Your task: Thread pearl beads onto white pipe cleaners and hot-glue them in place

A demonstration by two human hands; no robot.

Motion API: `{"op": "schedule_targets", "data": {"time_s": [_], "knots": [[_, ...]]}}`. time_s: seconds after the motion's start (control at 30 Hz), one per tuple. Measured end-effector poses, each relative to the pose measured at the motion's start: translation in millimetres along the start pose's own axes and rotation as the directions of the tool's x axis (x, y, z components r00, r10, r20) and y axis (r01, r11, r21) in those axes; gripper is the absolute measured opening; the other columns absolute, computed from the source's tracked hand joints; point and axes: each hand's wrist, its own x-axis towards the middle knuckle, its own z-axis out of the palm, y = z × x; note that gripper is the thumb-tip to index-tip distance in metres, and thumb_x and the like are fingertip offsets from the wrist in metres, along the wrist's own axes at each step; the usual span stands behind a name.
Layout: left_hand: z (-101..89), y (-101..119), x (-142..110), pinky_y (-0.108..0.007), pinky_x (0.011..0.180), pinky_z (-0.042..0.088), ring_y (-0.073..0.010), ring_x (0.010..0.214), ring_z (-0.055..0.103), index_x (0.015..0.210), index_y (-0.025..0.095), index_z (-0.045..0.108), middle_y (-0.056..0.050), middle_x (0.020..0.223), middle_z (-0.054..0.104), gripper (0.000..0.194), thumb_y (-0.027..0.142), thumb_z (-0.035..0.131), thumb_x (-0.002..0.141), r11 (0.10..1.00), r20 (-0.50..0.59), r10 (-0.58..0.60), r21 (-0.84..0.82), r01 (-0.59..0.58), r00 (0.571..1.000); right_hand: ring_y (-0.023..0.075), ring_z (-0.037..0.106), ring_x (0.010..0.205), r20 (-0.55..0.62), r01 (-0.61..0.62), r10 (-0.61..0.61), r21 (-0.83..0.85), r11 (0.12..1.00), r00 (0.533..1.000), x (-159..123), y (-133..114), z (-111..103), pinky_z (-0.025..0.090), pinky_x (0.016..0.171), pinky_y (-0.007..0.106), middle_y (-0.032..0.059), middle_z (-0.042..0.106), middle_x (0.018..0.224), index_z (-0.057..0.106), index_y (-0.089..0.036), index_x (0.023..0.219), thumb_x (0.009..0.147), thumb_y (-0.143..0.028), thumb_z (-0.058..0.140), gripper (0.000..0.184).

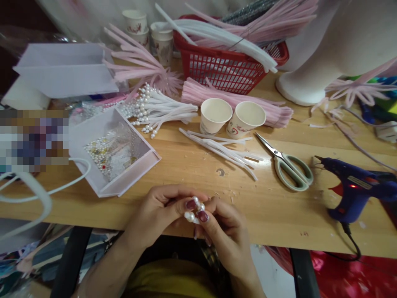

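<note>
Both hands meet at the table's front edge around a small cluster of white pearl beads (pixel 191 216). My left hand (pixel 166 211) pinches the cluster between thumb and fingers from the left. From the right, my right hand (pixel 225 225) presses its thumb against the same beads, fingers curled behind. A bit of white stem shows below the pearls; the rest of the piece is hidden by the fingers. Beyond the hands lie several loose white pipe cleaners (pixel 223 151). A bundle of pearl-tipped white stems (pixel 167 108) rests farther back.
A white box (pixel 139 165) of beads stands at left. Two paper cups (pixel 216 116), scissors (pixel 287 165) and a blue hot glue gun (pixel 353 186) with a lit red light lie right of it. Behind are pink pipe cleaners (pixel 235 101), a red basket (pixel 223 68) and a white mannequin stand (pixel 297 89).
</note>
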Motion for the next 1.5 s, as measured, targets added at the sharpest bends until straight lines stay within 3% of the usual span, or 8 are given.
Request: {"op": "schedule_targets", "data": {"time_s": [0.13, 0.3, 0.4, 0.6, 1.0, 1.17, 1.33, 1.5], "knots": [[0.2, 1, 0, -0.022, 0.055, 0.045, -0.0133, 0.060, 0.059, 0.073, 0.027, 0.086, -0.003, 0.064, 0.071, 0.012, 0.039, 0.088, 0.072, 0.986, 0.002, 0.151, 0.071, -0.150, 0.989, 0.0081, 0.042, 0.045, 0.009, -0.001, 0.000, 0.013, 1.000, 1.000, -1, -1, -1, 0.032, 0.044, 0.021, -0.0055, 0.060, 0.055, 0.062, -0.022, 0.072, 0.102, -0.034, 0.062, 0.032], [3.8, 1, 1, -0.022, 0.049, 0.045, -0.0119, 0.053, 0.058, 0.069, 0.027, 0.084, -0.001, 0.061, 0.068, 0.016, 0.041, 0.091, 0.067, 0.993, 0.021, 0.087, -0.081, -0.085, 0.996, 0.0090, 0.044, 0.046, 0.030, 0.053, -0.053, -0.007, 0.999, 0.998, -1, -3, -2, 0.033, 0.045, 0.022, -0.0040, 0.063, 0.058, 0.062, -0.022, 0.071, 0.101, -0.034, 0.062, 0.033], [5.8, 3, 0, -0.020, 0.050, 0.045, -0.0101, 0.052, 0.058, 0.066, 0.027, 0.084, 0.001, 0.059, 0.067, 0.015, 0.037, 0.095, 0.062, 0.992, 0.010, 0.085, -0.089, -0.084, 0.996, 0.0098, 0.046, 0.047, 0.028, 0.062, -0.061, -0.023, 0.998, 0.998, 0, -5, -2, 0.034, 0.046, 0.023, -0.0038, 0.062, 0.058, 0.062, -0.022, 0.069, 0.101, -0.035, 0.062, 0.034], [12.4, 8, -6, -0.020, 0.048, 0.049, -0.0101, 0.049, 0.061, 0.062, 0.027, 0.083, 0.002, 0.055, 0.064, 0.024, 0.045, 0.096, 0.055, 0.989, -0.034, -0.029, -0.145, 0.024, 0.999, 0.0104, 0.049, 0.049, 0.033, 0.071, -0.070, -0.038, 0.997, 0.997, 0, -5, -2, 0.036, 0.047, 0.023, -0.0038, 0.063, 0.058, 0.062, -0.023, 0.069, 0.102, -0.035, 0.061, 0.035], [-0.5, -7, -2, -0.015, 0.051, 0.049, -0.0079, 0.055, 0.062, 0.074, 0.031, 0.085, 0.002, 0.063, 0.069, 0.013, 0.044, 0.088, 0.071, 0.993, 0.072, 0.094, -0.079, -0.089, 0.993, 0.0099, 0.051, 0.052, 0.032, 0.080, -0.079, -0.056, 0.995, 0.996, -1, -3, -3, 0.037, 0.050, 0.022, -0.0039, 0.063, 0.059, 0.062, -0.022, 0.069, 0.102, -0.032, 0.061, 0.034], [-1.2, -12, 1, -0.013, 0.048, 0.048, -0.0069, 0.052, 0.063, 0.077, 0.025, 0.083, 0.002, 0.067, 0.073, 0.016, 0.041, 0.087, 0.076, 0.985, 0.083, 0.087, -0.156, -0.073, 0.993, 0.0085, 0.049, 0.048, 0.045, 0.047, -0.046, -0.031, 0.998, 0.998, 2, -4, 0, 0.037, 0.048, 0.019, -0.0041, 0.064, 0.058, 0.067, -0.022, 0.073, 0.101, -0.031, 0.063, 0.030], [3.1, -18, 3, -0.012, 0.043, 0.043, -0.0060, 0.044, 0.060, 0.082, 0.020, 0.076, 0.004, 0.055, 0.067, 0.027, 0.045, 0.084, 0.079, 0.974, 0.048, 0.029, -0.226, -0.017, 0.998, 0.0100, 0.057, 0.061, 0.073, 0.017, -0.015, -0.024, 1.000, 0.997, 2, -5, 0, 0.046, 0.061, 0.018, -0.0037, 0.067, 0.068, 0.076, -0.027, 0.091, 0.105, -0.028, 0.054, 0.026], [5.8, -21, 1, -0.007, 0.038, 0.034, -0.0041, 0.042, 0.058, 0.085, 0.020, 0.071, 0.006, 0.054, 0.063, 0.030, 0.047, 0.082, 0.080, 0.970, 0.078, 0.004, -0.242, 0.015, 0.997, 0.0104, 0.061, 0.067, 0.051, 0.031, -0.031, 0.001, 1.000, 0.998, 2, -5, 0, 0.051, 0.071, 0.018, -0.0034, 0.067, 0.070, 0.075, -0.025, 0.088, 0.105, -0.025, 0.056, 0.026]]}}
